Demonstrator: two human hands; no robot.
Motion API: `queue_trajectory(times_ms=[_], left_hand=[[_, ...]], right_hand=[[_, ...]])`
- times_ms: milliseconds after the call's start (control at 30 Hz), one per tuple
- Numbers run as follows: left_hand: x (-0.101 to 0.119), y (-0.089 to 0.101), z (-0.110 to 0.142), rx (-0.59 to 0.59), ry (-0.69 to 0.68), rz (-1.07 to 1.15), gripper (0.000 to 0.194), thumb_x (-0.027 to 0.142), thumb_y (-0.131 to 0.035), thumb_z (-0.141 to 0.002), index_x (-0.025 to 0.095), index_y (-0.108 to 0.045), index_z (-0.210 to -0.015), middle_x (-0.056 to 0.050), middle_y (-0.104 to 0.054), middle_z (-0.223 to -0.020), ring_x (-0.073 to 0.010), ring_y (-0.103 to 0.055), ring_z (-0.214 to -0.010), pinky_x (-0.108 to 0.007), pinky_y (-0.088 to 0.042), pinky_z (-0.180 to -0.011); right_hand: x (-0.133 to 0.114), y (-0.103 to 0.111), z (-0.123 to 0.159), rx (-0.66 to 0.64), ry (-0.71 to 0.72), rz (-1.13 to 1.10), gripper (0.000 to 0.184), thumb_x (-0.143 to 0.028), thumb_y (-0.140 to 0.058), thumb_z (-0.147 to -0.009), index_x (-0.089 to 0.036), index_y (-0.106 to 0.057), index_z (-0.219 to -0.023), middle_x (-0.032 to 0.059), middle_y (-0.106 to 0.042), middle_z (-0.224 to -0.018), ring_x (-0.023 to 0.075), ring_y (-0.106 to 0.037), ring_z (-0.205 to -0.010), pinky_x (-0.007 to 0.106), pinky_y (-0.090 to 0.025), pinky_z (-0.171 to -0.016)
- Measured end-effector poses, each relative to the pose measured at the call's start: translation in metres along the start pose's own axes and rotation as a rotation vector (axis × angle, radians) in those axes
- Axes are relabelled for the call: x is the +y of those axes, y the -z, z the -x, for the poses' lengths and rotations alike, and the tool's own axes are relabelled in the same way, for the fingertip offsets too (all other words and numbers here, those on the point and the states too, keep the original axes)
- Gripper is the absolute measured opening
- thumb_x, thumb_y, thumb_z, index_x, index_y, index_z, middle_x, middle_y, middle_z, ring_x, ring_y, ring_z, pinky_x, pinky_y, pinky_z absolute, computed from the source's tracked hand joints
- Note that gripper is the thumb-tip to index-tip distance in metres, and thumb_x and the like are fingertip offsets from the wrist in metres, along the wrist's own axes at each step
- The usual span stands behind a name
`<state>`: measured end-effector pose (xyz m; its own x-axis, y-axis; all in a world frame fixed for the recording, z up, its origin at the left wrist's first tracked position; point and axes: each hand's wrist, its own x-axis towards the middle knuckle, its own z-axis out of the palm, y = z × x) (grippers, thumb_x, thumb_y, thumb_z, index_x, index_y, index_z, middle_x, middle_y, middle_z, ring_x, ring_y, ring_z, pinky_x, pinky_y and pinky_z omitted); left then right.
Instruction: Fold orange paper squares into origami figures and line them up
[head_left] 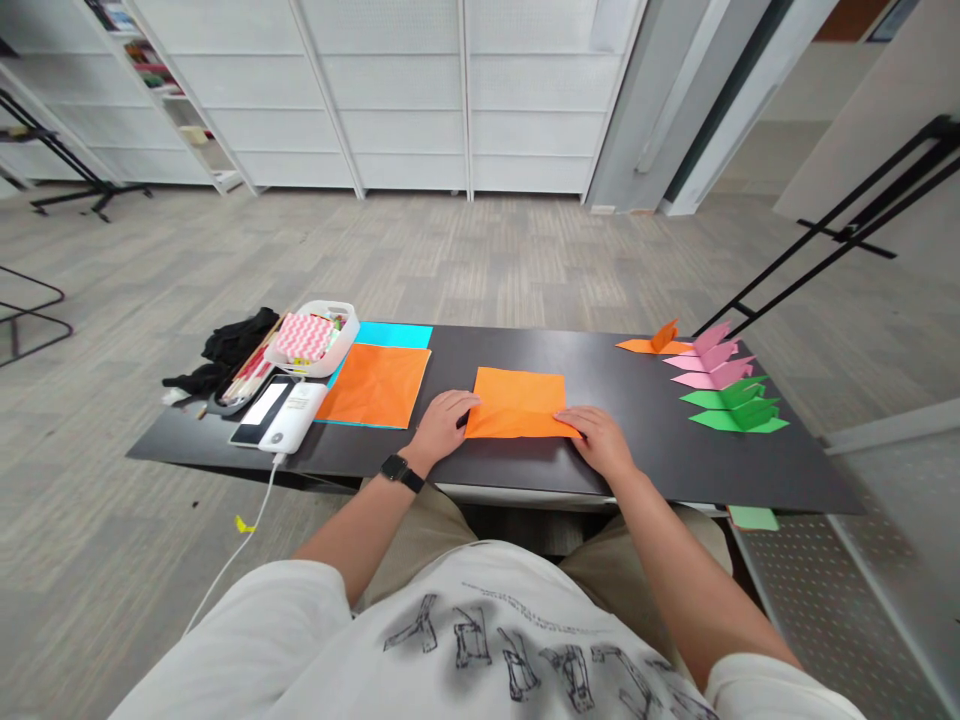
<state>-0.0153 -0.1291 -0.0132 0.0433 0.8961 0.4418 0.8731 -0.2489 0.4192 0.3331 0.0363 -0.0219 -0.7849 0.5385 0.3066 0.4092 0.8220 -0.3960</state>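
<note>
An orange sheet of paper (517,400) lies in front of me on the dark table (517,347), its front edge bent upward with a crease running across. My left hand (441,430) grips the sheet's left edge near the front corner, fingers closed together. At the opposite front corner, my right hand (598,440) pinches the paper between thumb and fingers. Left of the sheet rests a stack of orange paper (379,385), with blue paper (397,335) showing from under it.
Folded paper figures stand at the right: an orange one (660,342), pink ones (709,365) and green ones (739,408). At the left are a white basket (343,345), a white device (292,415) with a cable (251,525), and black cloth (240,340).
</note>
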Motion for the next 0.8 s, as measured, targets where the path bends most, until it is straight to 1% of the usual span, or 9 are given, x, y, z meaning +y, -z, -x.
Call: queue_trajectory(times_ms=[100,200,300,400,600,700,800], left_hand=[[-0.0004,-0.0012,-0.002,-0.033,0.006,-0.004,0.038,0.007,-0.06,-0.092,0.025,-0.079,-0.12,-0.007,-0.077,-0.132,-0.0252,-0.069,-0.123,-0.05,-0.055,-0.112],[0.0004,-0.0022,-0.0021,-0.05,0.013,-0.002,0.036,0.006,-0.061,-0.09,0.024,-0.082,-0.113,-0.007,-0.08,-0.126,-0.0256,-0.071,-0.118,-0.05,-0.056,-0.108],[0.0005,-0.0012,-0.0018,-0.066,0.033,0.02,0.033,0.007,-0.063,-0.09,0.024,-0.083,-0.11,-0.006,-0.083,-0.12,-0.0253,-0.073,-0.114,-0.051,-0.054,-0.111],[0.0014,0.0011,-0.0027,-0.094,0.067,0.041,0.033,0.006,-0.063,-0.09,0.025,-0.083,-0.108,-0.004,-0.084,-0.114,-0.0236,-0.075,-0.11,-0.05,-0.052,-0.114],[0.0041,0.0046,-0.0053,-0.131,0.116,0.056,0.035,0.003,-0.068,-0.086,0.025,-0.082,-0.108,-0.002,-0.084,-0.117,-0.0243,-0.075,-0.111,-0.049,-0.05,-0.115],[0.0045,0.0043,-0.006,-0.113,0.124,0.057,0.032,0.004,-0.068,-0.088,0.025,-0.081,-0.108,-0.003,-0.084,-0.115,-0.0245,-0.074,-0.11,-0.047,-0.052,-0.112],[0.0044,0.0025,-0.0058,-0.084,0.124,0.058,0.021,0.011,-0.067,-0.097,0.024,-0.08,-0.105,-0.003,-0.084,-0.11,-0.0237,-0.074,-0.106,-0.045,-0.054,-0.107]], right_hand=[[-0.0017,0.0009,0.0004,0.008,0.013,-0.017,0.041,-0.019,-0.057,-0.097,-0.03,-0.08,-0.131,0.0038,-0.079,-0.133,0.0269,-0.073,-0.125,0.05,-0.055,-0.114],[-0.0024,0.0008,0.0004,0.007,0.018,-0.022,0.043,-0.017,-0.057,-0.096,-0.03,-0.08,-0.13,0.0037,-0.08,-0.132,0.0266,-0.073,-0.123,0.049,-0.056,-0.113],[-0.0016,-0.001,-0.0007,0.012,0.006,-0.024,0.041,-0.016,-0.059,-0.096,-0.03,-0.08,-0.128,0.0042,-0.081,-0.129,0.0273,-0.074,-0.119,0.049,-0.057,-0.11],[0.0004,-0.0032,-0.0019,0.043,0.011,-0.043,0.037,-0.016,-0.061,-0.096,-0.028,-0.081,-0.125,0.006,-0.082,-0.124,0.0284,-0.075,-0.114,0.05,-0.059,-0.105],[0.0041,-0.0031,-0.001,0.07,0.022,-0.086,0.036,-0.013,-0.06,-0.095,-0.028,-0.081,-0.12,0.0058,-0.082,-0.12,0.0288,-0.075,-0.11,0.05,-0.06,-0.1],[0.0041,-0.0026,0.0,0.092,0.02,-0.089,0.037,-0.013,-0.059,-0.094,-0.028,-0.081,-0.119,0.0057,-0.082,-0.119,0.0288,-0.075,-0.109,0.05,-0.06,-0.099],[0.0019,-0.0025,-0.0001,0.126,-0.001,-0.097,0.029,-0.019,-0.059,-0.099,-0.028,-0.081,-0.114,0.0059,-0.083,-0.114,0.028,-0.075,-0.105,0.048,-0.06,-0.097]])
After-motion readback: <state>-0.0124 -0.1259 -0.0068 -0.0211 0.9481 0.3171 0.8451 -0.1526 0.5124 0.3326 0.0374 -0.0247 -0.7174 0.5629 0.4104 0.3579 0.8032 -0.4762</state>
